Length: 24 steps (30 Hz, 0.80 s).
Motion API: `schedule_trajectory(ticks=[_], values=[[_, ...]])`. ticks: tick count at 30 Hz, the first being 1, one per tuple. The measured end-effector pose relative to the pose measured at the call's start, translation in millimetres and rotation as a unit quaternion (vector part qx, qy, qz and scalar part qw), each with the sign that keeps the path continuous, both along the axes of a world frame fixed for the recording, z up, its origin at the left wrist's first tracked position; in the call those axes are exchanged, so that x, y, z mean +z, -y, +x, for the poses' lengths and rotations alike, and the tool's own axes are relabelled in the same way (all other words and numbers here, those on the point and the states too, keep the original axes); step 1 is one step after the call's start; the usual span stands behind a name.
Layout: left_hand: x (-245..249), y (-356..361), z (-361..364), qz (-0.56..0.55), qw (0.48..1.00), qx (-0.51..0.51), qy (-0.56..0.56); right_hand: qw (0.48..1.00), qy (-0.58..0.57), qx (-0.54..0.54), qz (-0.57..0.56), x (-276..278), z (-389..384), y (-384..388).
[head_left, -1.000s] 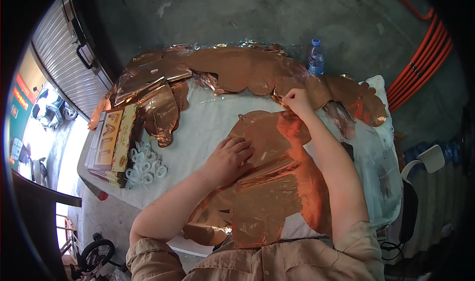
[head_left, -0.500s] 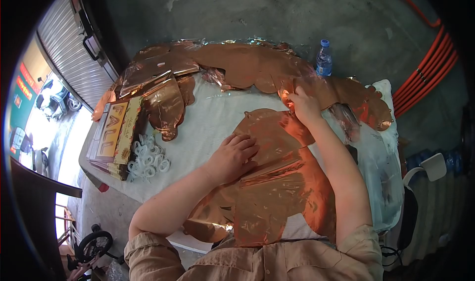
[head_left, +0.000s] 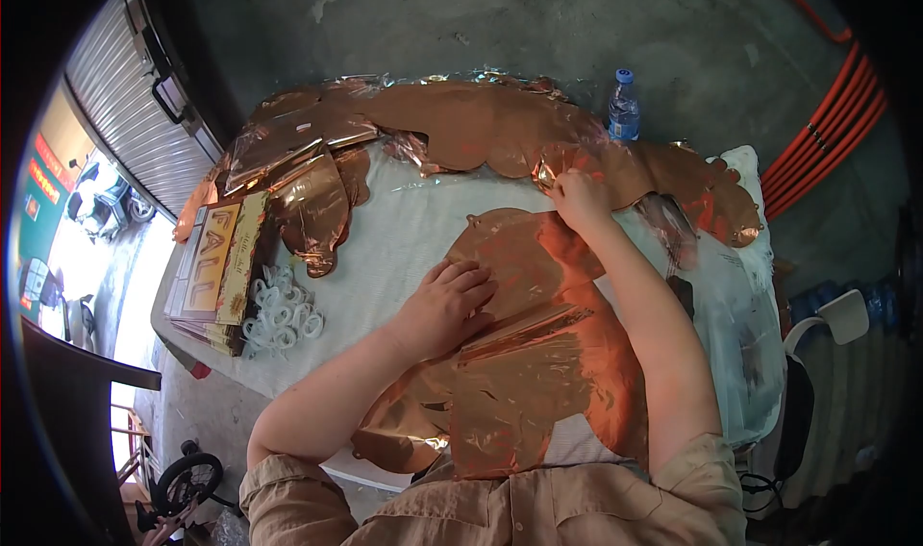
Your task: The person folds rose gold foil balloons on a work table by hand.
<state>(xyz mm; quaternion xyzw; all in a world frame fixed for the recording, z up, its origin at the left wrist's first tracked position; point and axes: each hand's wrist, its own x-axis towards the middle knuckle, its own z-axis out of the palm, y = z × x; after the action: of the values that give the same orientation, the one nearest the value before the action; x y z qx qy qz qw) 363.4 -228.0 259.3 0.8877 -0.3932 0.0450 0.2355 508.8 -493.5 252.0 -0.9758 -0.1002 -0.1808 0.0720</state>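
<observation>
A flat copper-coloured foil sheet (head_left: 524, 373) with a scalloped outline lies before me, its lower end against my shirt. My left hand (head_left: 450, 301) rests on its left part, fingers slightly bent and apart, palm down. Farther off, my right hand (head_left: 581, 198) pinches the edge of another copper foil piece (head_left: 461, 128), which belongs to the long layered pile across the far side of the table. The foil is creased and shiny at the fingertips.
At the left, printed FALL packets (head_left: 213, 262) stand beside a heap of white rings (head_left: 281, 310). A water bottle (head_left: 623, 109) is at the back. A clear plastic container (head_left: 735, 354) sits at the right of the white-covered table (head_left: 385, 219). Orange pipes (head_left: 827, 128) run along the wall.
My right hand has closed on the far foil's edge, its fingers lower and more bunched. My left hand stays on the near foil. The whole view has shifted slightly.
</observation>
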Motion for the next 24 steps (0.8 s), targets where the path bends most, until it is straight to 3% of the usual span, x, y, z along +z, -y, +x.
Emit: schedule_trajectory(ticks=[2, 4, 9, 11, 13, 15, 16, 17, 19, 20, 24], values=[[0, 0, 0, -0.001, 1.000, 0.002, -0.001, 0.998, 0.028, 0.002, 0.051, -2, 3, 7], [-1, 0, 1, -0.006, 1.000, -0.001, -0.006, 0.966, -0.081, -0.002, 0.246, -12, 16, 19], [0, 1, 1, -0.007, 1.000, 0.000, -0.008, 0.899, -0.152, 0.031, 0.409, -9, 17, 33], [-1, 0, 1, -0.005, 1.000, 0.001, -0.008, 0.820, -0.207, 0.004, 0.534, -2, 14, 34], [-1, 0, 1, -0.003, 1.000, -0.005, -0.011, 0.814, -0.223, -0.003, 0.537, -1, 14, 34], [-2, 1, 2, -0.006, 1.000, -0.006, -0.012, 0.874, -0.101, 0.012, 0.476, -3, 12, 35], [-2, 0, 1, -0.008, 1.000, -0.004, -0.012, 0.957, -0.011, 0.046, 0.285, -16, 20, 44], [-2, 0, 1, -0.007, 1.000, 0.001, -0.014, 0.957, -0.015, 0.050, 0.286, -17, 16, 38], [-2, 0, 1, -0.011, 1.000, -0.001, -0.019, 0.987, 0.116, 0.041, 0.105, -12, -4, 23], [-2, -1, 1, -0.009, 1.000, 0.002, -0.022, 0.987, 0.118, 0.093, 0.060, -5, -13, 19], [-2, 0, 1, -0.006, 1.000, 0.000, -0.020, 0.984, 0.147, 0.096, -0.010, -5, -20, 11]])
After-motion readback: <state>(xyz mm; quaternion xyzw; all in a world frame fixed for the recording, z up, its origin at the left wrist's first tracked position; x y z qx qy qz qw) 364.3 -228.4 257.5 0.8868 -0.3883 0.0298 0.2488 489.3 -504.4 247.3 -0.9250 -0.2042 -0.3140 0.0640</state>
